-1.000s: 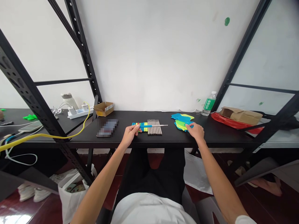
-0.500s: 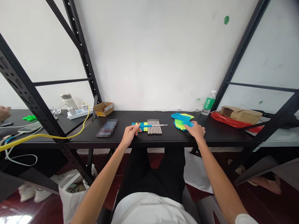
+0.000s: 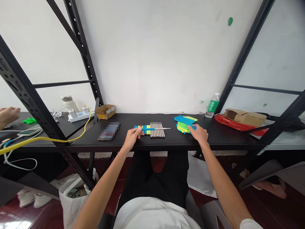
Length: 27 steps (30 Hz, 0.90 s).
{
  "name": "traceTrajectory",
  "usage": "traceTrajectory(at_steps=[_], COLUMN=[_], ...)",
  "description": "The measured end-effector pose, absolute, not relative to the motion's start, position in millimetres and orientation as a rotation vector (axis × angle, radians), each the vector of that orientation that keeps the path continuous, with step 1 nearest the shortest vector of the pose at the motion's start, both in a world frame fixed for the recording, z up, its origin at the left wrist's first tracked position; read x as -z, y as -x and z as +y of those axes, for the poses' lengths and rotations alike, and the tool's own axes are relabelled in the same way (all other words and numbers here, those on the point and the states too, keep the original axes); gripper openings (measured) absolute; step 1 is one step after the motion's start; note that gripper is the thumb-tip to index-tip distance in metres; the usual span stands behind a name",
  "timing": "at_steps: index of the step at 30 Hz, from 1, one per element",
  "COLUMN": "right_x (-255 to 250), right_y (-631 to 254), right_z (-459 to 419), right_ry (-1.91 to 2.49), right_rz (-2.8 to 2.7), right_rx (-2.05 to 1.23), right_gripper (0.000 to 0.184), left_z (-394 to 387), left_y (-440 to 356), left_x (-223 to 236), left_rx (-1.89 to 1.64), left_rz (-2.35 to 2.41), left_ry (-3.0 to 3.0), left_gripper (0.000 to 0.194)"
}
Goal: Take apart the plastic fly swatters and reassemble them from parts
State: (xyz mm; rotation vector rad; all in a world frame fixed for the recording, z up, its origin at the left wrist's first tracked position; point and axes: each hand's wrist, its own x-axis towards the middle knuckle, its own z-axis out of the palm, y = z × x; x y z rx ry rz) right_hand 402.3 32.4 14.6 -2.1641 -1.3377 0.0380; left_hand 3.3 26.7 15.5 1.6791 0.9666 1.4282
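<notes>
My left hand (image 3: pixel 132 136) is closed in a pinch around a thin metal rod with a blue handle (image 3: pixel 149 129). The rod points right, level, over a row of silver metal tubes (image 3: pixel 157 135). Beside the tubes on their left lie several blue, yellow, green and pink handles (image 3: pixel 147 131), partly hidden by my left hand. On the right, my right hand (image 3: pixel 200 133) has its fingers closed on a blue flat plastic piece (image 3: pixel 193 128) at the edge of a pile. That pile holds yellow-green flat pieces (image 3: pixel 183 128) and blue flat pieces (image 3: pixel 182 119); its lower layers are covered.
A blurred phone (image 3: pixel 109 131) and a small cardboard box (image 3: pixel 105 111) stand left on the black table (image 3: pixel 133 145). A water bottle (image 3: pixel 213 105) and a red bag with brown paper (image 3: pixel 240 122) are at right. Another person's hand (image 3: pixel 9 116) appears far left.
My right hand has shifted slightly left and down, bringing the blue piece onto the pile's edge. My left hand stays put with the rod. The other person's hand moved further into view.
</notes>
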Motion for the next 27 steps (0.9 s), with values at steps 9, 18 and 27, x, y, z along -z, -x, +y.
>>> traceTrajectory(at_steps=[9, 18, 27], right_x=[-18.3, -16.1, -12.8], right_y=[-402.8, -404.3, -412.3], right_z=[30.2, 31.0, 35.8], right_ry=[2.059, 2.053, 2.101], right_rz=[-1.200, -1.180, -1.198], right_rx=[-0.110, -0.082, -0.077], right_gripper=[0.065, 0.050, 0.048], left_z=[26.8, 27.0, 31.5], left_y=[-4.3, -3.3, -2.1], left_x=[-15.3, -13.9, -9.1], left_rx=[-1.442, -1.439, -1.451], left_rz=[0.961, 0.967, 0.935], left_ry=[-1.660, -1.651, -1.634], left_gripper=[0.045, 0.045, 0.043])
